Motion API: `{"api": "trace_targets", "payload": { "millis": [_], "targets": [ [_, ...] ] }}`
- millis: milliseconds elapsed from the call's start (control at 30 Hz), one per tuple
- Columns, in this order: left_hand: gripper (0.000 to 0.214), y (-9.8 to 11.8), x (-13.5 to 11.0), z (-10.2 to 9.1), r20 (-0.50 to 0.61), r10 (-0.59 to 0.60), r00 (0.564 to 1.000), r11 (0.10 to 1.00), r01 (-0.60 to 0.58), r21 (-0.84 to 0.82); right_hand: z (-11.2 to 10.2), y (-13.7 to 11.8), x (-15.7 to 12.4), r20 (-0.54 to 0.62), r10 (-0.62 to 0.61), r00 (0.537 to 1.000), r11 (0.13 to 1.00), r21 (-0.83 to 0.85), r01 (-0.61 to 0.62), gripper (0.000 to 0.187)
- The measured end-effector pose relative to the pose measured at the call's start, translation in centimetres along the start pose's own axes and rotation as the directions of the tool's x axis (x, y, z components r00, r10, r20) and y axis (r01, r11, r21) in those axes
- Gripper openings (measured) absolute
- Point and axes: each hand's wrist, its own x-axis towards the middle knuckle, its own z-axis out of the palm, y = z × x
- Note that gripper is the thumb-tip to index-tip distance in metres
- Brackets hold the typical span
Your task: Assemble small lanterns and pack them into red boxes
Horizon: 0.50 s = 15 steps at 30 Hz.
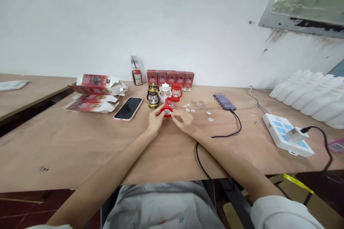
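My left hand (156,118) is closed around a small red toy lantern (168,103), which is tipped so its round base faces me. A pale disc shows in that base. My right hand (185,120) has thumb and forefinger pinched at the base's right edge; whatever sits between those fingertips is too small to make out. Just behind stand a white lantern (165,92), another red lantern (176,92) and dark gold lanterns (153,98). Small white plastic pieces (211,119) and a cluster of thin metal wire loops (199,103) lie to the right.
Several red printed boxes (161,77) line the wall beside a bottle (137,76). Flattened cartons (91,105) and a phone (128,108) lie left. Rightward are a blurred phone (225,101) on a black cable (228,135), a white power strip (279,132) and stacked white forms (309,93).
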Motion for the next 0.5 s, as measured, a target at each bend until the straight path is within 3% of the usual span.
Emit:
{"api": "trace_targets", "payload": {
  "millis": [200, 500],
  "targets": [
    [0.051, -0.03, -0.05, 0.1, -0.008, 0.01, 1.0, 1.0, -0.01, 0.023, 0.85, -0.78, -0.26, 0.084, 0.033, 0.996, 0.999, 0.003, -0.033, 0.016],
    [0.054, -0.01, -0.14, 0.17, 0.014, 0.03, 0.999, 1.0, -0.03, 0.009, 0.62, -0.39, 0.09, 0.034, 0.052, 0.998, 0.996, -0.068, -0.05, 0.012]
  ]
}}
